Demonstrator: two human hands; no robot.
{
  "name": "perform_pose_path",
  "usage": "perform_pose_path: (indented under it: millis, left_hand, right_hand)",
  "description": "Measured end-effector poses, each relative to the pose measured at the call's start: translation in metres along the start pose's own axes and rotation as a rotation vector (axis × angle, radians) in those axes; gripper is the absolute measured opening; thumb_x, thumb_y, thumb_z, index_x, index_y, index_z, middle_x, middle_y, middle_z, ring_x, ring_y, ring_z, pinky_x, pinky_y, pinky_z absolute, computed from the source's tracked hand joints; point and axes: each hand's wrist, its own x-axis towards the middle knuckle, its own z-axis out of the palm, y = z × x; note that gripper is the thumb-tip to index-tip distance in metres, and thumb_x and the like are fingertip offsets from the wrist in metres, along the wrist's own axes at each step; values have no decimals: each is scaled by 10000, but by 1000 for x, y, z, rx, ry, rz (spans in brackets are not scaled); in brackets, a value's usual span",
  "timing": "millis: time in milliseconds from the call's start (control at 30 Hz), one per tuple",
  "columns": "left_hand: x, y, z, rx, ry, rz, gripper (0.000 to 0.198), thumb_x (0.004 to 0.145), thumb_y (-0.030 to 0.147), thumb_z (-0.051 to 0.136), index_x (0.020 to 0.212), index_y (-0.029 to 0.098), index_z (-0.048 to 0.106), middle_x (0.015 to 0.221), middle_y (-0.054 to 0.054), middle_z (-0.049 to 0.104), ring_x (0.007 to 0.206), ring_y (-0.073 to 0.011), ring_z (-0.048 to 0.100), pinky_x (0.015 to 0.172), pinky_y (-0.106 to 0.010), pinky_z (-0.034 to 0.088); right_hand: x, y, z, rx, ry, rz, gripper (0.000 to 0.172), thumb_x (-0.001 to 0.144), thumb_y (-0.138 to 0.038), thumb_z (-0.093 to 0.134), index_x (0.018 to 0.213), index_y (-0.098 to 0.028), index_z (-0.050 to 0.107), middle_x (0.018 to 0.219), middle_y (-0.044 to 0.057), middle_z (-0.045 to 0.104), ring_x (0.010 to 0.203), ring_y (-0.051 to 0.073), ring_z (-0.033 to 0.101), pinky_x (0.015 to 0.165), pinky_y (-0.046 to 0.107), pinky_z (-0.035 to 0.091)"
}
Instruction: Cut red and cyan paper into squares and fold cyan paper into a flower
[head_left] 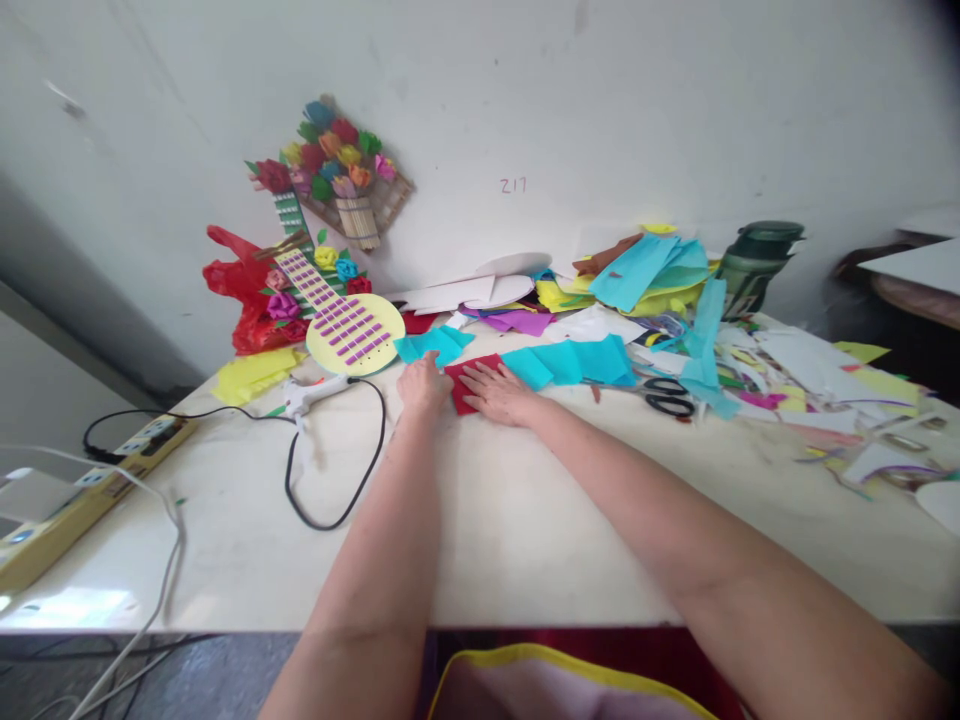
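Here the left hand and right hand press flat on a red paper sheet at the counter's far middle. The fingers are spread and grip nothing, apparently to hold it smooth. Turquoise paper and scissors lie just beside.

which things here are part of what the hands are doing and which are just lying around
In hand:
red paper, under the left hand and right hand

Lying about:
glue gun
scissors
turquoise paper
paper guitar
bottle
power strip
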Motion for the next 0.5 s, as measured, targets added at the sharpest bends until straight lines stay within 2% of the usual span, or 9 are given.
perform_pose_path:
  millis: [67, 133, 300, 367, 500]
  left_hand:
    - [1, 1, 0, -105, 84, 62, 393, 731, 205, 544, 1122, 195, 577, 1116, -143, 580, 1142, -314, 455, 931, -428, 366]
    - [0, 8, 4, -259, 101, 161, 339, 732, 274, 581, 1056, 175, 599, 1175, -153, 545, 1225, -311, 372, 1001, -414, 300]
    - [-10, 37, 33, -515, -148, 254, 352, 753, 369, 579, 1059, 196, 574, 1280, -120, 486, 1329, -277, 220, 1075, -408, 159]
    - [-15, 45, 44, -526, -208, 201, 395, 756, 420, 562, 1097, 220, 553, 1337, -101, 438, 1350, -266, 157, 1081, -424, 126]
    - [-20, 48, 50, -453, -219, 49, 608, 745, 592, 467, 1224, 218, 469, 1430, -111, 301, 1360, -297, 50, 1071, -489, 72]
  right_hand:
    - [0, 1, 1, -7, 9, -14, 580, 896, -454, 171, 1419, -203, 197, 1491, 0, 127, 1371, 193, 50, 1092, 449, 17]
    - [1, 2, 3, -16, 27, -31, 583, 894, -453, 174, 1414, -194, 218, 1488, 12, 144, 1369, 209, 70, 1090, 463, 33]
    - [10, 7, 11, -100, 124, -122, 598, 865, -409, 289, 1416, -187, 222, 1484, 41, 162, 1363, 243, 98, 1093, 444, 51]
    - [14, 8, 13, -132, 138, -141, 630, 840, -390, 352, 1422, -203, 198, 1489, 35, 137, 1364, 240, 98, 1097, 422, 42]
    - [17, 9, 15, -177, 124, -150, 616, 847, -404, 337, 1422, -236, 195, 1493, 31, 122, 1365, 253, 80, 1089, 449, 24]
